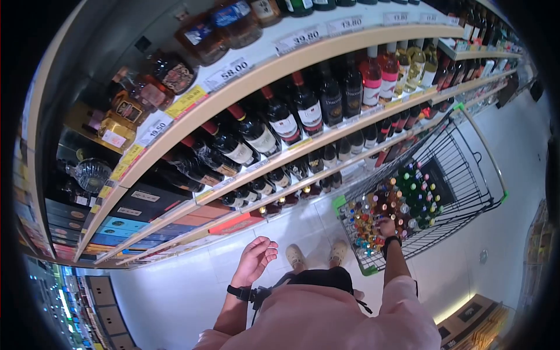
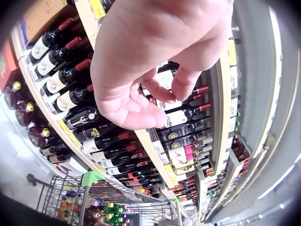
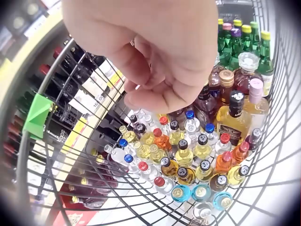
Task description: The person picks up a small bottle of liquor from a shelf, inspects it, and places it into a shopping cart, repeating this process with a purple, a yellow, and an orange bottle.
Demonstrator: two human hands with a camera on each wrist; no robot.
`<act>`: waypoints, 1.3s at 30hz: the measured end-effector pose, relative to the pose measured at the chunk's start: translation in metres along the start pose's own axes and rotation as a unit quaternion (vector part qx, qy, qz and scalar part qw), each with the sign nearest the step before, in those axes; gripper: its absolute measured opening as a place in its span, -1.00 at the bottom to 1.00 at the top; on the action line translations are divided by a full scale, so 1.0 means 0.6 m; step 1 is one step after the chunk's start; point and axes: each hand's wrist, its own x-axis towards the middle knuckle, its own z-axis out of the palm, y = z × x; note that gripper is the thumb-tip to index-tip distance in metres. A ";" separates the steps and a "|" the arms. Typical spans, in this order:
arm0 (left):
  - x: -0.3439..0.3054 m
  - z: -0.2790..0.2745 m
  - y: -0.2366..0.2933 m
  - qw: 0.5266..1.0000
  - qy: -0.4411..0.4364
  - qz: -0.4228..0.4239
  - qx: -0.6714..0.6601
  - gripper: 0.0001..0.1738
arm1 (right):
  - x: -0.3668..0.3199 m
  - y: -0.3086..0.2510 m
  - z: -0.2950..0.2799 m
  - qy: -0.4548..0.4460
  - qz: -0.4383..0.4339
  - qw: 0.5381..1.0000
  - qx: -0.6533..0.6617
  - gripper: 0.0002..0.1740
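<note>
Gently does it: keep the right hand (image 1: pixel 387 227) directly above the small bottles (image 3: pixel 184 149), wrist high, with fingers curled downward as now. Hard to tell, in any view, whether pinching a cap or holding nothing. Best, for any bottle under those fingertips, to grip by the cap or neck and move straight up or down, never sideways, given such close packing. Probably wise to go slowly, so as not to knock over the neighbours or chip glass against glass. Leave the left hand (image 1: pixel 255 261) out of the way, well apart from the right, with fingers loosely bent and nothing in hold; or bring over to steady the cart (image 1: pixel 339 202) by its rim, should it roll.

Look for the small bottles just below the right hand, inside the cart, caps up and crowded at the end with the green corners. Just beyond, find the larger bottles (image 3: pixel 230 125), then the green bottles (image 3: pixel 265 54) farther towards the handle (image 1: pixel 487 149). From the left hand, reckon the small bottles as well off to the right, across the shoes (image 1: pixel 296 255). Past both hands, see the shelf (image 1: pixel 262 76) with wine bottles (image 1: pixel 283 125) below its edge, alongside the cart.
</note>
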 end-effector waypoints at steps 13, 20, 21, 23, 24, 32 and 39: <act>0.043 -0.070 0.121 0.985 -0.116 0.106 -0.077 -0.78 | -0.137 -0.175 0.023 -0.019 -0.052 0.998 0.043 -0.83; 0.016 -0.102 0.159 0.974 -0.098 0.159 -0.129 -0.76 | -0.209 -0.394 0.079 -0.020 -0.160 0.985 0.059 -0.48; 0.011 -0.103 0.166 0.973 -0.111 0.168 -0.112 -0.77 | -0.223 -0.439 0.085 -0.023 -0.183 0.982 0.047 -0.48; -0.009 -0.109 0.175 0.971 -0.131 0.183 -0.080 -0.76 | -0.239 -0.524 0.099 -0.042 -0.230 0.972 0.019 -0.49; -0.021 -0.110 0.179 0.971 -0.131 0.181 -0.084 -0.76 | -0.244 -0.566 0.105 -0.058 -0.256 0.965 0.004 -0.50; -0.026 -0.173 0.175 0.957 -0.179 0.159 -0.162 -0.89 | -0.450 -0.927 0.227 -0.119 -0.483 0.868 -0.009 -0.59; -0.070 -0.194 0.203 0.944 -0.168 0.191 -0.208 -0.89 | -0.666 -1.178 0.327 -0.130 -0.645 0.749 -0.076 -0.64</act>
